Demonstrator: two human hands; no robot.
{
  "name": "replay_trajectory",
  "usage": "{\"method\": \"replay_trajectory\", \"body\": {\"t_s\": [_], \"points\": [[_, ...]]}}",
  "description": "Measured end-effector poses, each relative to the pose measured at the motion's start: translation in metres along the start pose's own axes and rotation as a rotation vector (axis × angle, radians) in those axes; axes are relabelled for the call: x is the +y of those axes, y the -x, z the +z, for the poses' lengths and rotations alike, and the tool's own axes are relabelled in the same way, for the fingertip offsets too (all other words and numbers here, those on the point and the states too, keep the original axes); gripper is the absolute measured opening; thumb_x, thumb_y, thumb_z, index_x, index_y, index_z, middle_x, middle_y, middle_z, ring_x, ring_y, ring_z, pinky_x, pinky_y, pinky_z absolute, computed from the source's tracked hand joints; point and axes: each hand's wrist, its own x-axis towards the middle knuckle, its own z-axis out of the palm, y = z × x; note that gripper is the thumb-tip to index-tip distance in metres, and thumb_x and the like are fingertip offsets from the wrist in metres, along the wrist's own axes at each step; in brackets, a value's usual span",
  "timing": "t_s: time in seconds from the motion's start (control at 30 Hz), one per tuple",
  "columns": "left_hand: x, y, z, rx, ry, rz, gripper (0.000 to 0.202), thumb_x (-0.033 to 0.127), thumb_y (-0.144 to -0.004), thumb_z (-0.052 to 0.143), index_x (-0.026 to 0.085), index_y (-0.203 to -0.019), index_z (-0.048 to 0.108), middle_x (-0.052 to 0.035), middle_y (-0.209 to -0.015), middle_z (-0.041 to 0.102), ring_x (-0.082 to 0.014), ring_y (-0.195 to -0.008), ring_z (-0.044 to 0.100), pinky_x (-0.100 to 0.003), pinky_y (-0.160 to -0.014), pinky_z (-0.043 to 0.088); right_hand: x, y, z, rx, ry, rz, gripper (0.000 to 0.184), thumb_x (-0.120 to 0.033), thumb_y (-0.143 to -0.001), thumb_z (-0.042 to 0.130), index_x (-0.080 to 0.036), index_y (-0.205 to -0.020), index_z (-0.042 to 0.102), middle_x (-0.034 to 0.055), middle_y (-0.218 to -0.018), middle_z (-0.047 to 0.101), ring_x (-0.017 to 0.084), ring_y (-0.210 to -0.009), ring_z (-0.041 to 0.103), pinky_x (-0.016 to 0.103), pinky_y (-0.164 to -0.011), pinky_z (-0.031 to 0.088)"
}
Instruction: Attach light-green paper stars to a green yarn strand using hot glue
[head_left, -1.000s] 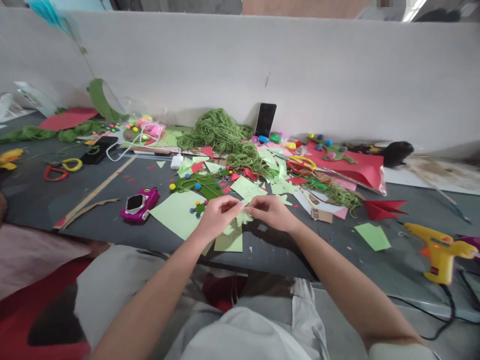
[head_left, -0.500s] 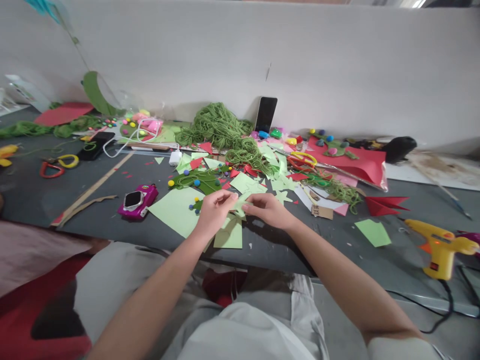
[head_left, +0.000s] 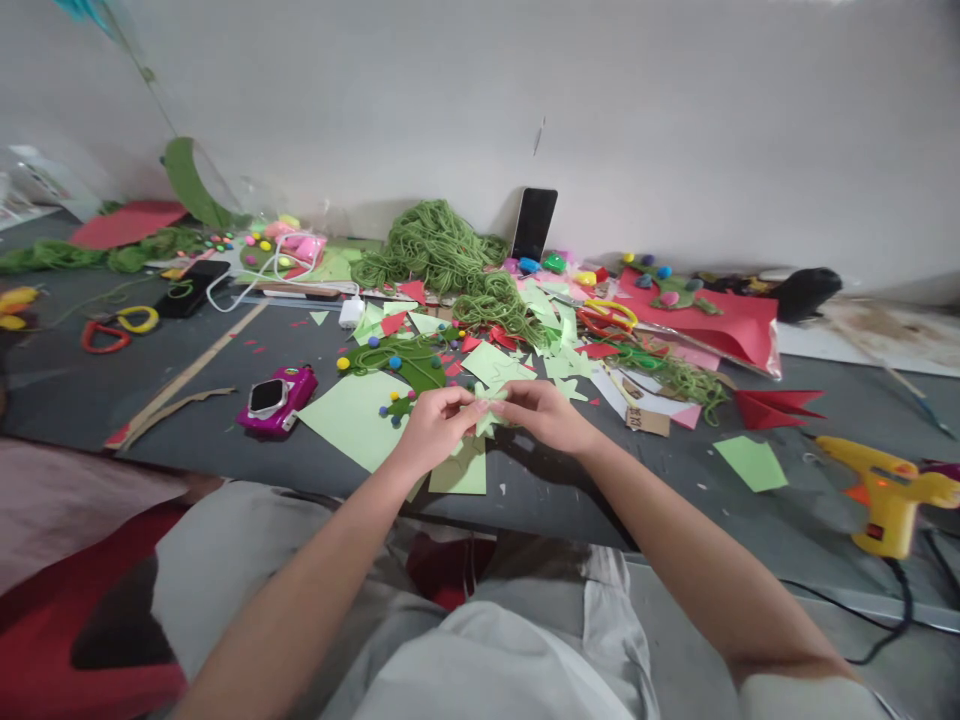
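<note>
A light green paper star cutout [head_left: 489,418] is pinched between my two hands, above the front part of the table. My left hand [head_left: 435,425] grips its left side with thumb and fingers. On the other side, my right hand [head_left: 544,415] has its fingertips closed on the star, and they partly hide it. Just below lies a light green square sheet [head_left: 469,470]. To the left is a larger light green sheet [head_left: 341,415], with small pompoms by its edge. Behind my hands rests another green sheet with drawn outlines [head_left: 496,366].
A purple gadget [head_left: 277,400] lies left, near red-and-yellow scissors [head_left: 120,330]. Green yarn [head_left: 435,250] is heaped behind, beside a propped phone [head_left: 535,222]. At right sit a yellow glue gun [head_left: 885,490] with its cord, a folded red paper [head_left: 776,407] and a green scrap [head_left: 750,463].
The paper star has turned in my hands, so its points show more plainly. Both hands have shifted slightly, with the fingertips closer together. The view has moved a little.
</note>
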Motion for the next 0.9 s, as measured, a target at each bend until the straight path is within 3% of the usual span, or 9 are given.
{"method": "replay_trajectory", "body": {"t_s": [0.2,0.37,0.47,0.6,0.73,0.9], "points": [[-0.0023,0.0008,0.0041,0.062,-0.008,-0.011,0.033,0.043,-0.086,0.068,0.017,-0.067,0.063,0.0006,-0.057,0.058,-0.0109,-0.051,0.047,-0.025,-0.053,0.037,-0.0018,0.0008,-0.0004,-0.02,-0.019,-0.028,0.042,-0.055,-0.083,0.074,-0.016,-0.075,0.061,-0.0038,-0.065,0.048,0.01,-0.063,0.039,0.027,-0.06,0.032],[-0.0019,0.0001,0.0051,0.126,0.067,-0.015,0.031,0.046,-0.086,0.07,0.018,-0.075,0.068,-0.0001,-0.062,0.062,-0.0137,-0.06,0.057,-0.026,-0.059,0.044,-0.0034,0.0015,-0.0014,-0.033,-0.002,0.014,0.041,-0.055,-0.085,0.071,-0.016,-0.076,0.06,-0.0016,-0.067,0.056,0.011,-0.064,0.047,0.028,-0.062,0.037],[-0.0007,0.0003,0.0047,0.091,0.068,-0.036,0.031,0.043,-0.086,0.07,0.018,-0.07,0.066,-0.0001,-0.062,0.063,-0.0138,-0.06,0.058,-0.026,-0.059,0.044,-0.0023,0.0015,-0.0018,-0.018,0.02,0.021,0.042,-0.055,-0.083,0.073,-0.017,-0.074,0.059,-0.002,-0.065,0.056,0.011,-0.063,0.047,0.027,-0.062,0.038],[-0.0007,0.0012,0.0047,0.039,0.057,-0.064,0.035,0.042,-0.086,0.069,0.018,-0.062,0.058,0.0001,-0.058,0.062,-0.0122,-0.054,0.052,-0.026,-0.053,0.038,-0.0015,0.0017,-0.0026,-0.041,0.056,0.043,0.041,-0.053,-0.081,0.075,-0.018,-0.072,0.056,-0.0042,-0.062,0.051,0.01,-0.06,0.042,0.026,-0.059,0.034],[-0.0002,0.0019,0.0055,0.096,0.01,-0.008,0.039,0.042,-0.086,0.068,0.018,-0.059,0.054,0.0025,-0.053,0.053,-0.0097,-0.048,0.041,-0.026,-0.049,0.032,-0.0053,0.0031,-0.0017,-0.07,0.04,0.05,0.041,-0.053,-0.079,0.077,-0.017,-0.074,0.058,-0.0044,-0.065,0.05,0.01,-0.061,0.041,0.026,-0.058,0.033],[-0.0025,0.0016,0.0073,0.154,-0.001,0.047,0.04,0.042,-0.086,0.069,0.019,-0.06,0.051,0.0034,-0.053,0.047,-0.0097,-0.048,0.039,-0.026,-0.049,0.031,-0.007,0.0044,0.0017,-0.075,0.024,0.032,0.042,-0.057,-0.084,0.071,-0.017,-0.077,0.061,-0.0017,-0.068,0.056,0.012,-0.065,0.048,0.027,-0.063,0.039]]}}
